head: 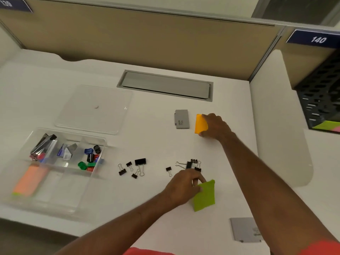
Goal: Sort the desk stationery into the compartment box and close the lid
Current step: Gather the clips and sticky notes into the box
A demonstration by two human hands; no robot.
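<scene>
A clear compartment box [95, 178] sits at the desk's left front, holding pens, small coloured sharpeners and an orange-pink pad. Its clear lid [93, 109] lies flat behind it. My left hand [184, 184] pinches a green sticky-note pad [205, 196] lifted at an angle near the desk's middle front. My right hand [214, 127] grips an orange sticky-note pad [200, 125] further back. Black binder clips lie loose in two groups, one [133, 168] right of the box and one [192, 165] just behind my left hand.
A grey flat case [181, 119] lies left of the orange pad, another grey case [245, 230] at the front right. A grey cable flap [165, 85] is set into the desk. A black mesh organiser [320, 100] stands beyond the right divider.
</scene>
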